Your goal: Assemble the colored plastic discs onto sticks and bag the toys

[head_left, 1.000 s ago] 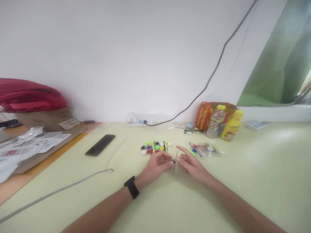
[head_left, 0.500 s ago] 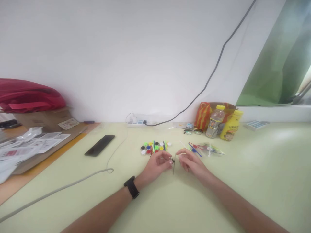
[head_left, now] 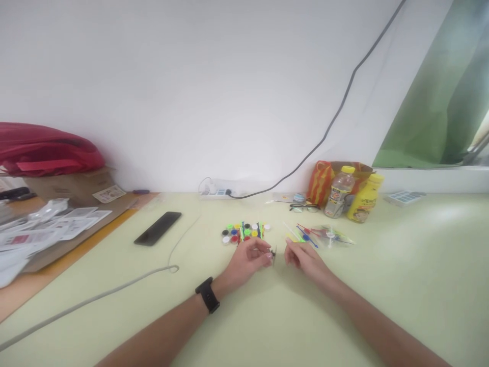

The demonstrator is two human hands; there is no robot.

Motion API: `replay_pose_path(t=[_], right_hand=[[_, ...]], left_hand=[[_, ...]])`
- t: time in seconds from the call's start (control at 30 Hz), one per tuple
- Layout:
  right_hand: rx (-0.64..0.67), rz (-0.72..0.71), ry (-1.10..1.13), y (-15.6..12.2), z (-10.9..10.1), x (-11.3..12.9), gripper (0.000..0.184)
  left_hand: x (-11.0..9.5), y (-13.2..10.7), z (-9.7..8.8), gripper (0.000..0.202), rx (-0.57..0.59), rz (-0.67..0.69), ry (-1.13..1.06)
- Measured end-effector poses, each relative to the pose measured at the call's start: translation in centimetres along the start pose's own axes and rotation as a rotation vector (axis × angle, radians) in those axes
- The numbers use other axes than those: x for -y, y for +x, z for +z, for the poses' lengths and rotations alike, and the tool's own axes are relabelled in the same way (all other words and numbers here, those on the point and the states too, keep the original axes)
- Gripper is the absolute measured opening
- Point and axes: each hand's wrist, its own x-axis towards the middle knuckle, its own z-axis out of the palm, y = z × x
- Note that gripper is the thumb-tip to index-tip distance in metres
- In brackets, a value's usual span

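Note:
My left hand (head_left: 252, 257) pinches a small dark spinner (head_left: 274, 253) with a thin upright blade, which points toward my right hand. The blade is faint and blurred, so its exact shape cannot be made out. A short gap to the right, my right hand (head_left: 303, 257) has its fingers curled in, and nothing shows between them. Just beyond my left hand lies a cluster of round coloured caps (head_left: 226, 239) with green and blue strips (head_left: 260, 229) among them. Behind my right hand are thin coloured plastic sticks (head_left: 305, 235) and a clear bag of small parts (head_left: 336, 237).
A black phone (head_left: 158, 229) and a grey cable (head_left: 114, 289) lie on the left. Glasses (head_left: 304, 208), a clear bottle (head_left: 339, 192) and a yellow bottle (head_left: 364, 200) stand at the back right, near a power strip (head_left: 214, 193). Papers (head_left: 57, 227) cover the left side.
My right hand has drawn back to the right, away from the blade, and its fingers have curled in. The blade looks shorter and more blurred. My left hand stays in place.

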Motion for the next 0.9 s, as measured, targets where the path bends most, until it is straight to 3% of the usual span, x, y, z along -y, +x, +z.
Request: replay_pose_path(t=[0.13, 0.47, 0.73, 0.9], right_hand=[[0.070, -0.053, 0.098, -0.2, 0.4, 0.3, 0.043], [0.184, -0.116, -0.005, -0.4, 0.7, 0.1, 0.034], [0.137, -0.153, -0.121, -0.3, 0.6, -0.4, 0.024], [-0.018, -0.139, -0.475, -0.4, 0.4, -0.8, 0.013]], left_hand=[[0.0, 0.0, 0.0, 0.032, 0.011, -0.002, -0.004], [0.1, -0.1, -0.1, 0.033, 0.019, -0.038, 0.027], [-0.4, -0.3, 0.2, 0.029, 0.028, -0.004, 0.162], [0.0, -0.1, 0.0, 0.036, -0.100, 0.070, 0.347]])
